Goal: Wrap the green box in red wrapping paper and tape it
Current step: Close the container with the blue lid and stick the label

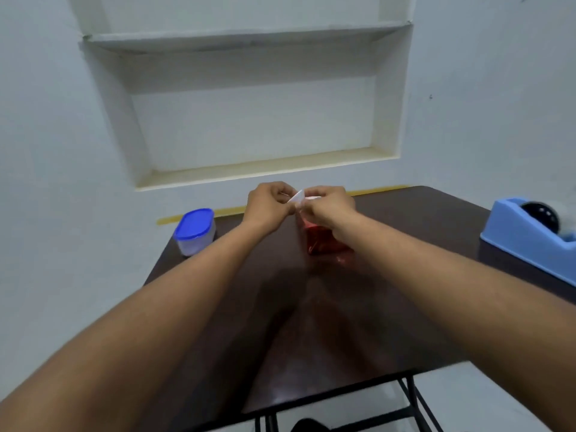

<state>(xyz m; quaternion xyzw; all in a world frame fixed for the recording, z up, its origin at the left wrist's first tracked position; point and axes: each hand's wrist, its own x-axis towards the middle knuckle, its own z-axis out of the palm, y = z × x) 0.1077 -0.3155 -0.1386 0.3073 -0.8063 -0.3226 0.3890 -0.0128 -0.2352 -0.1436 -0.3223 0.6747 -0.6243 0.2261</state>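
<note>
Both bare forearms reach in from the bottom corners and meet over the far half of the dark brown glossy desk (358,322), whose black metal legs show below its near edge. At the far end, the left hand (268,207) and the right hand (327,207) are drawn close together, almost touching. Between them they pinch a small pale flap (297,197), white on the side that faces the camera; each grip is closed on that flap, thumb against fingertips. Whether the flap is the paper's white underside or a strip of tape cannot be told.

Just below the right hand stands the box wrapped in shiny red wrapping paper (321,243), resting on the desk a little right of centre, partly hidden by the right wrist. No green surface shows through the paper from this angle. A faint red reflection lies on the desk beside it.

Near the desk's far left corner sits a translucent oval plastic container with a blue lid (194,230), well apart from the hands. At the right edge stands a light blue plastic tape dispenser (530,238) with a dark roll core, also well apart. Behind, a white wall holds a recessed alcove with a shelf (249,42).
</note>
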